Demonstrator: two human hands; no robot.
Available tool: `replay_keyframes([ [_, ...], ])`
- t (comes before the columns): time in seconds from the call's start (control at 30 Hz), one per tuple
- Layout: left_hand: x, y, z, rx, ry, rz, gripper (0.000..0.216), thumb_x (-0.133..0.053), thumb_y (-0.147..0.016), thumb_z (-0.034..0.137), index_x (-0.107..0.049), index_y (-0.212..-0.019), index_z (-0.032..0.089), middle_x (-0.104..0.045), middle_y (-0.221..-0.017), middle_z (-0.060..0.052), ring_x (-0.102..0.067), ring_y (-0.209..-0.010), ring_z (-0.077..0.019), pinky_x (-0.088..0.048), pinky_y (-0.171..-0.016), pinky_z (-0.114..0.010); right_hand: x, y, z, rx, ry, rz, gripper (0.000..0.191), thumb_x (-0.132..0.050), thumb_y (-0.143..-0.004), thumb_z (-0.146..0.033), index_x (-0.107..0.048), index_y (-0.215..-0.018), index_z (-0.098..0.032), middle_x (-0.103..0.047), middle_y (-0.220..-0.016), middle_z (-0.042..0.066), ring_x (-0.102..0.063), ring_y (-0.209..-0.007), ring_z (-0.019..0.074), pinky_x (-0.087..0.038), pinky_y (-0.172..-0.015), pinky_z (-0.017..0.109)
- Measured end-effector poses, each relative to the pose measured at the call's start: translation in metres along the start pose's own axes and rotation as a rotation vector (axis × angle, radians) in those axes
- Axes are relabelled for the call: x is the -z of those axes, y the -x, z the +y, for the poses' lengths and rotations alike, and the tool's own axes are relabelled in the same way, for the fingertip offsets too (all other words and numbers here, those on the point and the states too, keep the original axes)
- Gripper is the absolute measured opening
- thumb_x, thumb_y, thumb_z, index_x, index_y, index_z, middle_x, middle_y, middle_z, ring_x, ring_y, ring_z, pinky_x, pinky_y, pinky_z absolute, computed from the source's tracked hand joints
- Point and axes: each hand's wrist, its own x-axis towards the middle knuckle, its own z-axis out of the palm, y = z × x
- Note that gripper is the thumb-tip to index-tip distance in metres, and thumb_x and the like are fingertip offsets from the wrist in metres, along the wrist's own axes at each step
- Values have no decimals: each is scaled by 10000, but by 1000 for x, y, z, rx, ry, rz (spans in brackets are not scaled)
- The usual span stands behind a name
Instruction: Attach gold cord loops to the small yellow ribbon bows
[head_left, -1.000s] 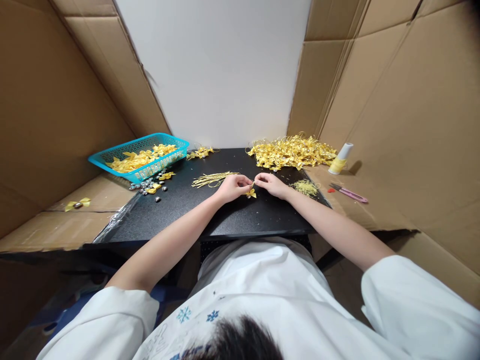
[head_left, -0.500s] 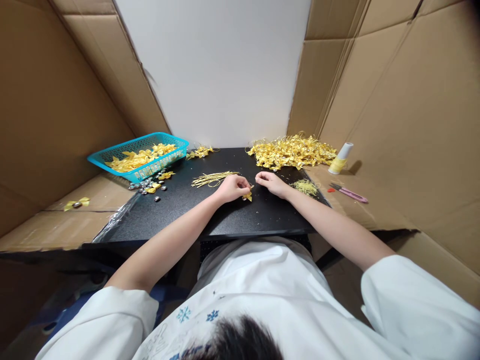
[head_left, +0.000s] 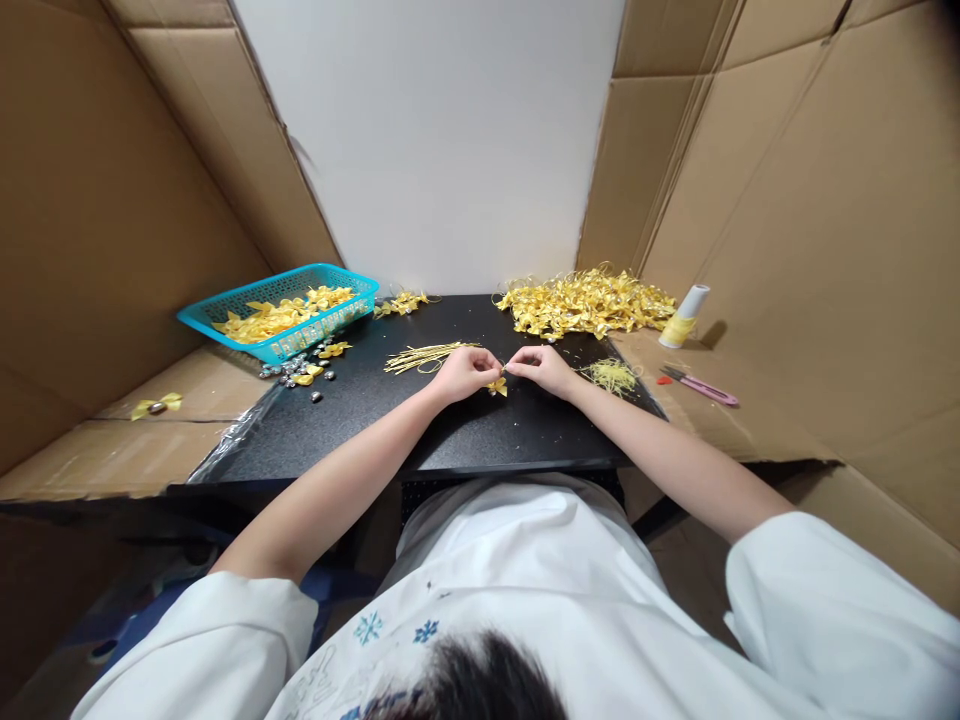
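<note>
My left hand and my right hand meet over the middle of the black table. Both pinch a small yellow ribbon bow that hangs between their fingertips, just above the tabletop. A bundle of thin gold cords lies just left of my left hand. A small tangle of gold thread lies right of my right hand.
A blue plastic basket with yellow bows sits at the back left, silver bells scattered before it. A large heap of finished gold bows lies at the back right. A thread spool and pink snips rest on cardboard at right. Cardboard walls enclose the table.
My right hand had drawn a little away from the bow half a second ago; now its fingertips are back at the bow beside my left hand.
</note>
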Motion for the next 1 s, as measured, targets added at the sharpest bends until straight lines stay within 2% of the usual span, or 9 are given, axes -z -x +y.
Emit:
replay_keyframes([
  [0.17,-1,0,0,-26,-53,26,130,-596,-660,208,-696,-672,127,-668,-617,-20,-563,-556,-100,-407,-559,-198,-5,0,-1,-21,0,28,268,-706,-656,-409,-697,-685,-143,-666,-691,40,-543,-659,142,-431,-672,295],
  [0.4,-1,1,2,-63,-105,56,125,-582,-656,192,-695,-662,139,-676,-624,-17,-583,-583,-110,-425,-576,-196,-1,-1,-1,-29,-53,43,240,-651,-702,-393,-669,-689,-154,-667,-717,37,-572,-722,160,-451,-746,315],
  [0.47,-1,1,2,-49,-85,63,126,-588,-660,200,-696,-670,136,-676,-625,-20,-577,-577,-110,-421,-561,-195,0,1,-4,37,-3,95,206,-632,-715,-372,-647,-701,-167,-653,-737,35,-553,-729,162,-442,-745,318],
  [0.63,-1,0,0,-36,-26,35,128,-593,-663,201,-694,-675,123,-667,-609,-22,-560,-549,-99,-411,-543,-190,2,8,-14,330,287,192,88,-669,-695,-252,-631,-751,-195,-642,-850,51,-531,-851,202,-406,-817,352],
  [0.73,-1,0,0,-28,-26,43,129,-598,-667,206,-696,-684,124,-667,-613,-19,-558,-545,-96,-405,-546,-191,1,10,-15,281,357,233,86,-672,-724,-265,-617,-702,-202,-651,-828,49,-532,-870,219,-378,-854,378],
  [0.87,-1,1,1,-50,-65,58,114,-603,-669,199,-696,-672,133,-671,-616,-15,-570,-564,-100,-413,-570,-196,-2,7,-10,157,347,181,144,-684,-736,-312,-638,-653,-203,-661,-785,40,-535,-844,212,-359,-860,381],
  [1.0,-1,1,3,-64,-84,56,104,-600,-666,183,-693,-662,135,-669,-606,-11,-577,-569,-104,-421,-590,-202,-3,4,-6,123,309,157,120,-669,-738,-295,-659,-661,-202,-655,-775,43,-540,-834,205,-369,-838,363],
])
